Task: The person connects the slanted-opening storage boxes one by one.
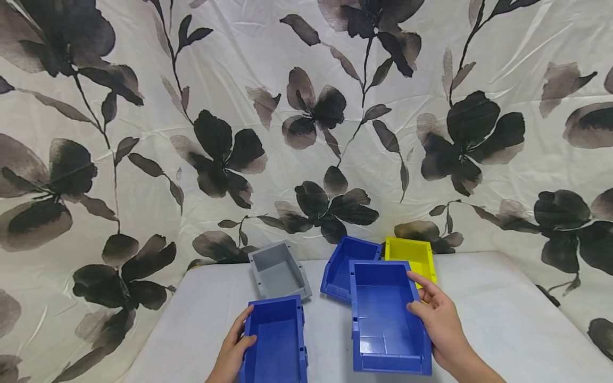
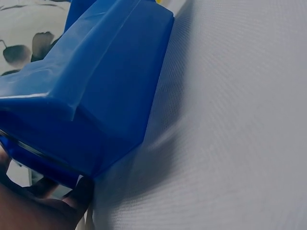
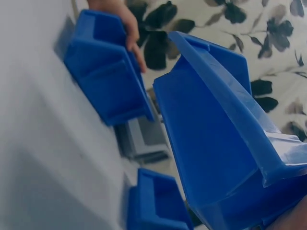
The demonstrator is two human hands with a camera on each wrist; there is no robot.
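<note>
Two blue plastic storage bins are held by their outer sides. My left hand (image 1: 233, 346) grips the left edge of one blue bin (image 1: 275, 340), thumb over its rim. This bin (image 2: 120, 72) hangs close over the tabletop, casting a shadow. With my right hand (image 1: 440, 324) I pinch the right wall of the other blue bin (image 1: 390, 319), thumb inside and fingers outside. In the right wrist view that bin (image 3: 206, 129) is tilted and raised off the table. Both held bins look bare inside in the head view.
Behind stand a grey bin (image 1: 278, 268), a third blue bin (image 1: 342, 260) and a yellow bin (image 1: 409, 250), near the far edge of the white-covered table (image 1: 498, 298). The held right bin partly hides the last two. A floral cloth (image 1: 306, 159) hangs behind the table.
</note>
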